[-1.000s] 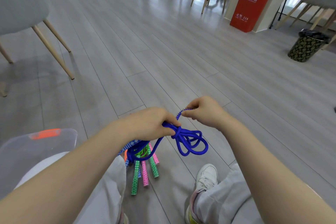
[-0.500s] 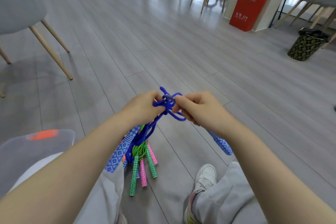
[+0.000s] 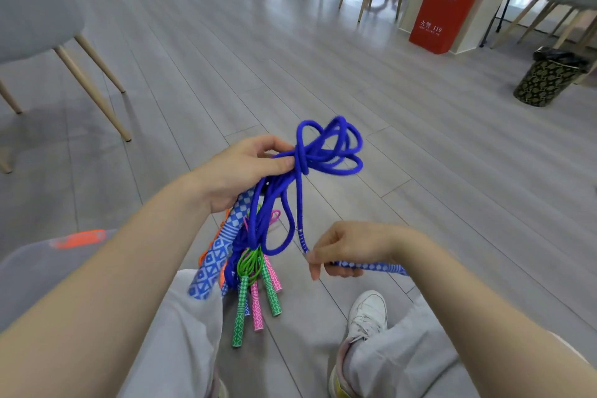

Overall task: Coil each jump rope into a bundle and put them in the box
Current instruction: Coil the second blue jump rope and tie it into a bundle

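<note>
Change since a second ago: both hands had met at the knot; the right hand then dropped low and away, drawing one handle out, while the loops rose above the left hand.
Blue rope (image 3: 326, 152): a bunch of loops cinched by a wrap, held in the air above the floor, with slack strands hanging down from it.
Left hand (image 3: 245, 168): fingers and thumb clamped on the blue rope just beside the wrap; a blue patterned handle (image 3: 216, 255) hung below the palm.
Right hand (image 3: 349, 249): fingers closed around the second blue handle (image 3: 371, 266), well below the loops, its cord running up to the wrap.
Other ropes (image 3: 258, 287): green, pink and orange ones dangled in a bunch beneath the left hand, handles pointing at the floor.
Box (image 3: 80, 237): a clear container with an orange latch at the lower left, beside the knee; nothing of the rope was in it.
Risk: judging by the loose wrap, a hard pull on the handle could drag the loops undone, or snag the hanging strands in the other ropes.
</note>
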`<move>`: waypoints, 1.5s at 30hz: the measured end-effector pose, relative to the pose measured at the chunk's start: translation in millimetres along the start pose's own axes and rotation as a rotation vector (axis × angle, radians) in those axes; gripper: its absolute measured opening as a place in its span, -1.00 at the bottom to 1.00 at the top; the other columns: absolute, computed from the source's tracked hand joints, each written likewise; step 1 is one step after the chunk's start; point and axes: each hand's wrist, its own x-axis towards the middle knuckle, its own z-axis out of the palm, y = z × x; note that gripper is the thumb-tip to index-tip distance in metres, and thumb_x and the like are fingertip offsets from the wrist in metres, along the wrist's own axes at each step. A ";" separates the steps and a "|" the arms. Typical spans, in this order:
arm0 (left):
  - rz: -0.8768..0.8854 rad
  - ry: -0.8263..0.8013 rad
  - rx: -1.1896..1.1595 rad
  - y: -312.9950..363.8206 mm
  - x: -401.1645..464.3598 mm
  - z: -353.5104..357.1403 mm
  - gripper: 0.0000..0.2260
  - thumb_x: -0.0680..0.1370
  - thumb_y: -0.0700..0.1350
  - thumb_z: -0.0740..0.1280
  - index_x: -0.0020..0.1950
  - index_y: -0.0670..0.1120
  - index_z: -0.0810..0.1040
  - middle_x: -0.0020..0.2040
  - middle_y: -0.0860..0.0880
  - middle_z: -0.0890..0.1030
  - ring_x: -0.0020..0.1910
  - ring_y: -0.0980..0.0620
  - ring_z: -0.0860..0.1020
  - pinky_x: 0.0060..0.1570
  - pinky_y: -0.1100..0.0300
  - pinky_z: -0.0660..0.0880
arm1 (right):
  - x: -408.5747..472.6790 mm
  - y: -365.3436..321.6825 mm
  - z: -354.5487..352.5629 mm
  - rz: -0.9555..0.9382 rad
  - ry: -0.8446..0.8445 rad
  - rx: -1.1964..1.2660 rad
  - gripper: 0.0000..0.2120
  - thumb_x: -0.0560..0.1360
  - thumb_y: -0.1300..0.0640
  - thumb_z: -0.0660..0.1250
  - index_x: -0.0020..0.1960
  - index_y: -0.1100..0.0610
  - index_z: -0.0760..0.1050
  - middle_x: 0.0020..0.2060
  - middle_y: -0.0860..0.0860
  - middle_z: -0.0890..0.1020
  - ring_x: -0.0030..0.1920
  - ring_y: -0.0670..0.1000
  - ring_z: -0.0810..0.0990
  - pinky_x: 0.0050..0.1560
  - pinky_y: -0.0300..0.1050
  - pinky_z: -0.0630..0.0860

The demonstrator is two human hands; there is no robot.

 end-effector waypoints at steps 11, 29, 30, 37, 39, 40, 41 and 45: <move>-0.153 -0.351 1.037 -26.1 4.1 14.9 -0.93 0.46 -0.04 0.40 -0.10 0.08 0.54 -0.12 -0.02 0.63 -0.17 0.02 0.58 -0.07 0.06 0.55 | -8.0 -24.1 -37.9 -0.088 0.638 0.069 -0.81 0.48 0.02 0.42 -0.18 0.14 0.63 -0.48 -0.02 0.47 -0.44 -0.07 0.39 -0.41 -0.20 0.37; 0.196 0.213 -0.073 32.4 -6.0 6.1 -0.97 0.53 -0.20 0.37 -0.08 -0.12 0.54 -0.29 -0.01 0.60 -0.37 0.11 0.57 -0.31 0.23 0.54 | -46.0 -66.0 -50.1 -0.154 0.372 0.153 -0.71 0.58 -0.03 0.27 -0.03 0.16 0.65 -0.34 0.04 0.52 -0.36 -0.01 0.43 -0.30 -0.12 0.41; 0.210 0.150 -0.100 34.8 -8.9 9.1 -0.98 0.53 -0.23 0.35 -0.09 -0.14 0.53 -0.29 -0.02 0.60 -0.39 0.12 0.57 -0.35 0.27 0.53 | -46.9 -63.2 -53.5 -0.128 0.370 0.132 -0.71 0.56 -0.07 0.30 -0.04 0.13 0.66 -0.33 0.03 0.53 -0.34 0.00 0.44 -0.29 -0.11 0.42; 0.116 -0.369 0.120 34.9 -17.1 5.0 -0.83 0.33 -0.35 0.44 -0.18 -0.14 0.56 -0.26 -0.08 0.66 -0.33 0.06 0.61 -0.31 0.28 0.55 | -48.8 -50.1 -65.3 -0.105 0.371 -0.083 -0.83 0.35 0.03 0.44 -0.24 0.15 0.61 -0.34 0.15 0.60 -0.35 -0.01 0.49 -0.31 -0.14 0.45; 0.034 -0.457 0.372 28.8 -14.5 8.8 -0.84 0.37 -0.32 0.47 -0.15 -0.12 0.59 -0.20 -0.10 0.67 -0.25 0.03 0.62 -0.23 0.24 0.57 | -41.7 -49.8 -65.0 -0.008 0.367 -0.195 -0.87 0.41 0.10 0.44 -0.14 0.16 0.63 -0.32 0.11 0.64 -0.36 -0.04 0.49 -0.32 -0.19 0.46; 0.007 -0.464 0.468 25.7 -11.8 11.5 -0.85 0.40 -0.31 0.48 -0.12 -0.11 0.59 -0.17 -0.10 0.68 -0.22 0.03 0.63 -0.19 0.22 0.58 | -38.3 -51.0 -64.3 0.022 0.378 -0.210 -0.85 0.41 0.04 0.47 -0.13 0.13 0.64 -0.34 0.04 0.63 -0.36 -0.05 0.48 -0.31 -0.19 0.46; -0.009 -0.454 0.544 23.0 -8.9 14.3 -0.87 0.43 -0.30 0.47 -0.10 -0.12 0.60 -0.15 -0.11 0.69 -0.20 0.03 0.64 -0.16 0.18 0.60 | -35.6 -53.2 -64.0 0.039 0.395 -0.216 -0.80 0.39 -0.03 0.50 -0.13 0.09 0.64 -0.36 -0.02 0.62 -0.36 -0.06 0.49 -0.30 -0.18 0.46; -0.039 -0.334 0.796 9.1 6.4 21.1 -0.91 0.42 -0.14 0.47 -0.12 -0.03 0.60 -0.15 -0.05 0.69 -0.15 -0.04 0.65 -0.04 0.03 0.58 | -27.2 -64.6 -55.1 0.067 0.499 -0.340 -0.80 0.40 -0.06 0.48 -0.11 0.05 0.62 -0.30 -0.08 0.64 -0.26 -0.06 0.53 -0.26 -0.19 0.47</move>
